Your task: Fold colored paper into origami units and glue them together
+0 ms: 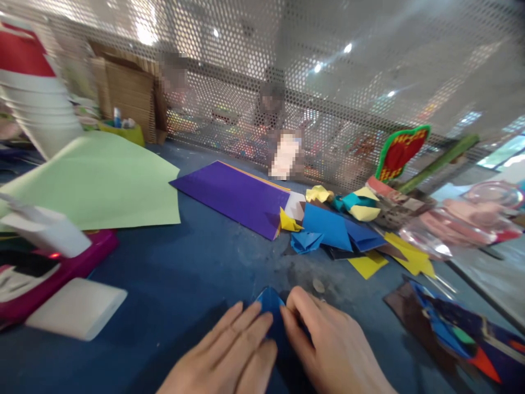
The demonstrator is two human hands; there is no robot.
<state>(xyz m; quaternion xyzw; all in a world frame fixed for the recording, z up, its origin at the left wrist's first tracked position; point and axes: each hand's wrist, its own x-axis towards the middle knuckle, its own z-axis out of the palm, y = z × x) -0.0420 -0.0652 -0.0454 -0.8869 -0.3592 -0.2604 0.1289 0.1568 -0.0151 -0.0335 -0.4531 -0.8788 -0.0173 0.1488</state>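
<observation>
A small piece of folded blue paper (270,301) lies on the blue table at the bottom middle, its pointed tip facing away from me. My left hand (229,350) rests on its left side with the fingers stretched out flat. On the right edge, my right hand (328,339) is curled, thumb and forefinger closed at the paper. Both hands cover most of the sheet, so its full shape is hidden. Beyond them lie a purple sheet (238,197), a blue sheet (326,224) and a small folded blue piece (305,241).
A pale green sheet (102,180), a white power bank (77,309) and a magenta power strip (98,246) with a plugged-in charger lie left. Yellow scraps (410,254) and a multicoloured paper craft (455,328) are on the right. Behind stands a perforated metal screen (229,71), with people beyond it.
</observation>
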